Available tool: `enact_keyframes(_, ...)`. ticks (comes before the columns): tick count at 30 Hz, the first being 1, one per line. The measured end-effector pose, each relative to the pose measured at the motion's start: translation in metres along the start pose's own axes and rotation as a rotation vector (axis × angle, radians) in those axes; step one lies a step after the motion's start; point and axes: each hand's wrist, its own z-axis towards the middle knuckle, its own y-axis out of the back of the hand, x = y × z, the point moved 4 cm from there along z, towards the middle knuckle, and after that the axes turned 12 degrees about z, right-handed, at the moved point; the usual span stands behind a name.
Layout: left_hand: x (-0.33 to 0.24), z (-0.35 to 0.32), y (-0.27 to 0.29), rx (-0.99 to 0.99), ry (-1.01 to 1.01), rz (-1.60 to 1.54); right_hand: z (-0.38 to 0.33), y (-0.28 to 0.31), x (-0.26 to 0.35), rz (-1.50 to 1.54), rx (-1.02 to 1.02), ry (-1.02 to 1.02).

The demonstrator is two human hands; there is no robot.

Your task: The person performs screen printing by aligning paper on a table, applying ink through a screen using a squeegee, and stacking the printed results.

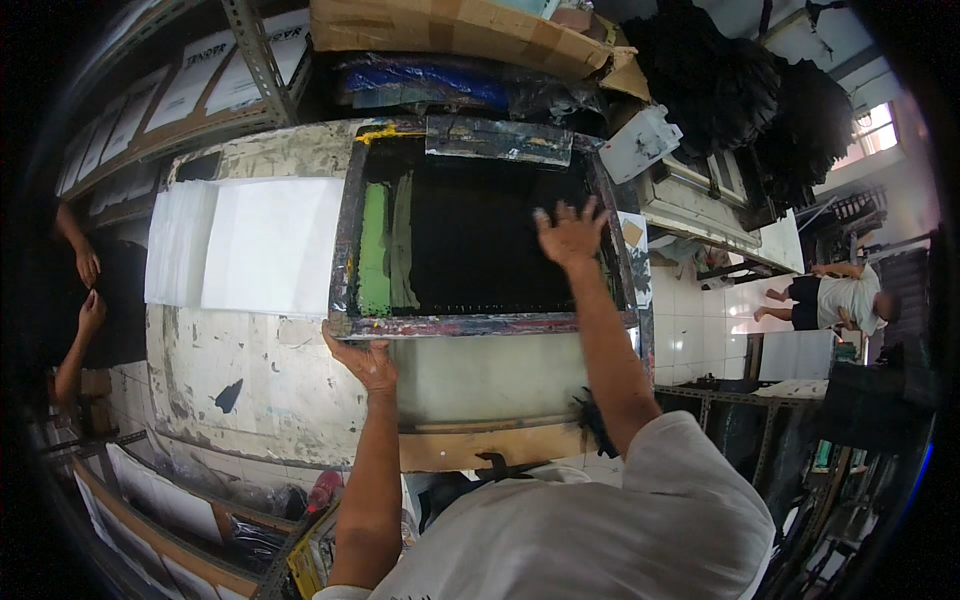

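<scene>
A screen-printing frame (480, 324) with a dark mesh and a green strip along its left side lies on a paint-stained table (270, 390). My left hand (362, 360) grips the frame's near-left corner, thumb on the rim. My right hand (572, 232) rests flat on the dark mesh near the frame's right side, fingers spread. A squeegee (498, 140) smeared with ink lies across the frame's far edge.
A stack of white sheets (250, 243) lies left of the frame. Shelves with cardboard boxes (470, 35) rise behind the table. Another person's hands (88, 290) show at the far left. A person in a white shirt (848, 298) stands at the right.
</scene>
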Motion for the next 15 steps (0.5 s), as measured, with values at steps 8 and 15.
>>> enact_keyframes(8,-0.008,0.002,-0.001,0.05,0.064,-0.03,-0.049,-0.028,0.154,0.142,0.156,0.592)
enact_keyframes(15,0.006,0.003,0.004,-0.004,-0.057,0.058,-0.039,0.005,-0.017,0.032,-0.021,0.17)
